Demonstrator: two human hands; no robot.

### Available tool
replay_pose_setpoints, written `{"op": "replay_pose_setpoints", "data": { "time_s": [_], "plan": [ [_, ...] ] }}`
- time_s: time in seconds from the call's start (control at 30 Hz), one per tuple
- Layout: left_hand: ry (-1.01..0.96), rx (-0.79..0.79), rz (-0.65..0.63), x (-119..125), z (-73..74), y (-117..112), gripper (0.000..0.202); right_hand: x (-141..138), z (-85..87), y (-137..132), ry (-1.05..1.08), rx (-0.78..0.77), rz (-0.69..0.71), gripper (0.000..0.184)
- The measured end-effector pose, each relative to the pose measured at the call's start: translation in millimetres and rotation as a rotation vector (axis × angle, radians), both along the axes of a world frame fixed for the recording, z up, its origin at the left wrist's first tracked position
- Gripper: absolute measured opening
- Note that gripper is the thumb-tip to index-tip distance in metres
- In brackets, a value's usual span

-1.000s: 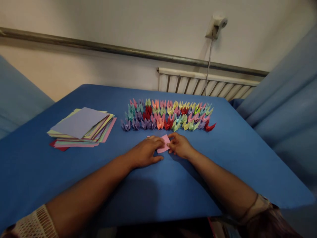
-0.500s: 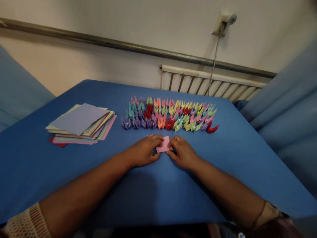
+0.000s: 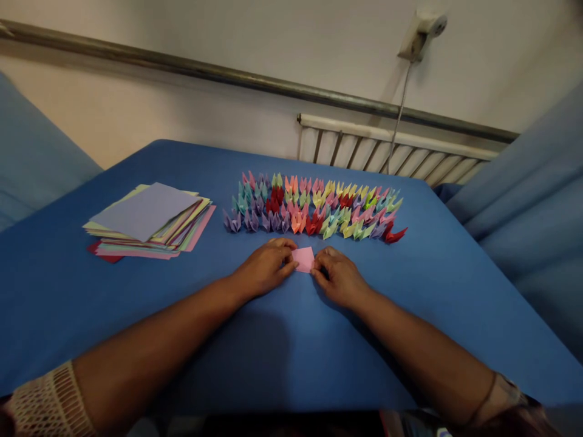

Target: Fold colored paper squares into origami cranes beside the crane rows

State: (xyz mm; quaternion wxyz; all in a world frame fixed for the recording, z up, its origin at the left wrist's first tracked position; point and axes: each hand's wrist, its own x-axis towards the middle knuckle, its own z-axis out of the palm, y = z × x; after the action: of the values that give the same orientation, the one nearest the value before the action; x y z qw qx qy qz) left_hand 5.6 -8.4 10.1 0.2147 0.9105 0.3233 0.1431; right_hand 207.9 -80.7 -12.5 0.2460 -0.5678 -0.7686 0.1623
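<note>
You have a small, flat piece of folded pink paper [image 3: 303, 259] between your hands on the blue-covered bench [image 3: 437, 273]. The grip of your left hand [image 3: 268, 265] is on its left edge, and the grip of your right hand [image 3: 339, 276] is on its right edge. Just beyond your fingers, many-coloured folded paper cranes [image 3: 298, 223] stand in rows running left to right. To your left lies an uneven stack of coloured paper sheets [image 3: 146, 212], a lavender one on top. On the far wall, a long grey metal rail [image 3: 250, 79] runs above a white ribbed radiator [image 3: 396, 139].
</note>
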Motion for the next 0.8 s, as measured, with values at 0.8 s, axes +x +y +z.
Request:
{"op": "replay_pose_setpoints", "data": {
  "time_s": [0.8],
  "plan": [
    [0.044,0.146,-0.168,2,0.8,-1,0.016,1,36.6,-33,-0.456,-0.112,0.169,0.037]
  ]
}}
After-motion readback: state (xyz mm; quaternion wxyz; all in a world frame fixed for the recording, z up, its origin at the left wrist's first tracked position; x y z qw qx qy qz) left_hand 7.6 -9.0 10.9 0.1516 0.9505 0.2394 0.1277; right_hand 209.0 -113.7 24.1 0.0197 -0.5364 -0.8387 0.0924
